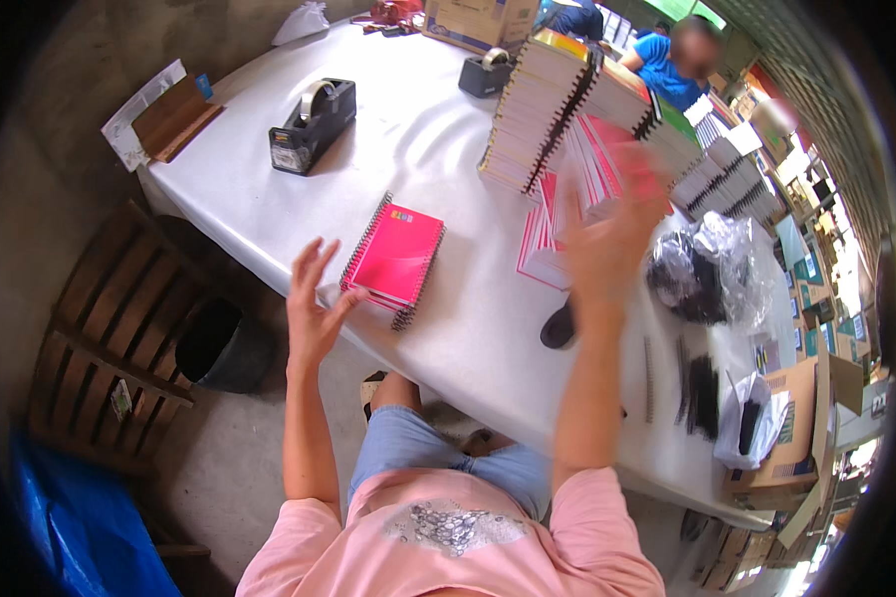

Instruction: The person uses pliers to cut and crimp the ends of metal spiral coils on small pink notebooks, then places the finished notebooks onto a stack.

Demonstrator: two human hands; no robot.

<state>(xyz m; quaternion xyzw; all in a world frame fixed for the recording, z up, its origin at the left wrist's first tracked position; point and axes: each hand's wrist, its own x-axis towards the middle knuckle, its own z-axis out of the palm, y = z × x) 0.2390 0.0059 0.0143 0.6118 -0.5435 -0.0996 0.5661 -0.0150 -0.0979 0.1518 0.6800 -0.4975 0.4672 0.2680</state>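
one white table (pixel 478 343) spreads before a seated person, with a slatted wooden chair (pixel 119 298) off its left side. a tall pile of spiral books (pixel 533 114) rises at the far side. a dark bin (pixel 229 348) stands between chair and table, and a clear plastic bag (pixel 747 274) with something black inside lies toward the right. pink books (pixel 543 254), some fanned, sit at the pile's foot, where the right hand (pixel 612 239) blurs across them; whether it grips one, we cannot tell. the left hand (pixel 314 308) is spread wide, its thumb at the corner of a pink notebook stack (pixel 398 254), which lies near the table's front edge, coils on both sides. farther back sits a black tape dispenser (pixel 314 129).
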